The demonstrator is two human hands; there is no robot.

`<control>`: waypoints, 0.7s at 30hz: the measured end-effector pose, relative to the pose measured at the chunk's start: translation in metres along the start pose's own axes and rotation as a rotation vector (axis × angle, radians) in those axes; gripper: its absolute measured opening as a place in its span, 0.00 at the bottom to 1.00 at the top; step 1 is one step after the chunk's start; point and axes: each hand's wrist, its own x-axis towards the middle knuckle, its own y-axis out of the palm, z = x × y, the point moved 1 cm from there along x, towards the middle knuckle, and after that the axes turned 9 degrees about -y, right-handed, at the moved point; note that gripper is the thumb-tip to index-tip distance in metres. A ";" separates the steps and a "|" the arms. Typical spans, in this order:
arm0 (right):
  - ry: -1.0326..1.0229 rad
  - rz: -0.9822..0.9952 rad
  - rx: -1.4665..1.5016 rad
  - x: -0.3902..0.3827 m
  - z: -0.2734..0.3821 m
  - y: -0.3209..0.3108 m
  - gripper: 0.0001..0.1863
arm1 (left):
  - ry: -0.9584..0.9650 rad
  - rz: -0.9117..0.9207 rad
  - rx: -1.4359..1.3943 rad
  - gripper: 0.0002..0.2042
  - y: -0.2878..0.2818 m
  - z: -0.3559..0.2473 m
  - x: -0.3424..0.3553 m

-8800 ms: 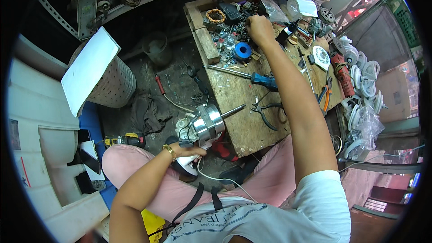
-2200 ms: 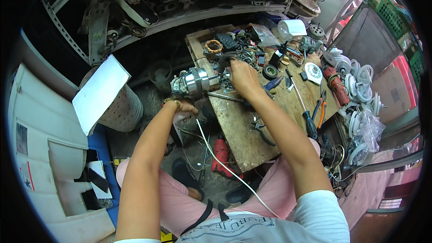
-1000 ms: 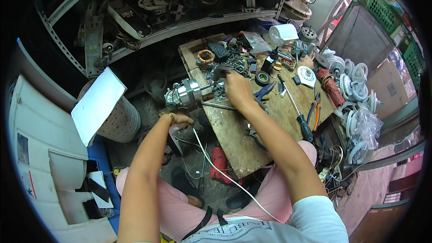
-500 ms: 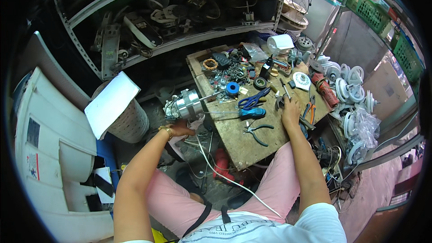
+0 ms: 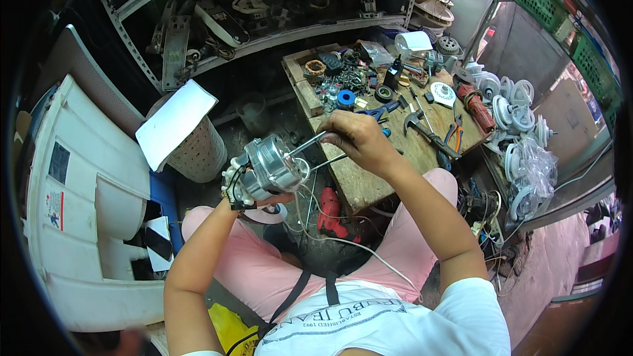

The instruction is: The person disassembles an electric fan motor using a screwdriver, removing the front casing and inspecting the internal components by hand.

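Observation:
A silver electric motor [image 5: 270,163] with wires and a white fitting on its back is off the bench's front left corner. My left hand [image 5: 277,201] is underneath, closed on it and partly hidden by it. My right hand [image 5: 349,135] is closed around the upper part of the motor's long steel shaft [image 5: 304,146]. A second rod pokes out behind that hand, lower down. On the wooden bench [image 5: 356,181] lie a hammer [image 5: 428,137], orange-handled pliers [image 5: 453,130], a blue ring-shaped roll [image 5: 345,99] and piled small metal parts [image 5: 349,78]. A white cord trails across my lap.
A red power drill [image 5: 330,214] is on the floor. A perforated bin [image 5: 198,151] with a white board is at left beside white plastic panels [image 5: 79,224]. Shelves [image 5: 264,46] of parts line the back. White plastic wheels [image 5: 521,115] and a red grinder [image 5: 478,109] are at right.
My right hand has left the hammer, which now lies on the bench, and moved left onto the shaft. The motor has come closer to my body and tilted.

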 end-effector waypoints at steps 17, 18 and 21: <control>0.097 0.226 0.210 0.001 0.034 -0.028 0.09 | -0.122 0.119 -0.486 0.25 0.021 -0.030 -0.011; 0.077 0.243 0.214 0.001 0.032 -0.029 0.10 | -0.119 0.125 -0.477 0.26 0.021 -0.031 -0.011; 0.152 0.244 0.256 0.001 0.039 -0.025 0.09 | -0.119 0.187 -0.477 0.27 0.026 -0.032 -0.010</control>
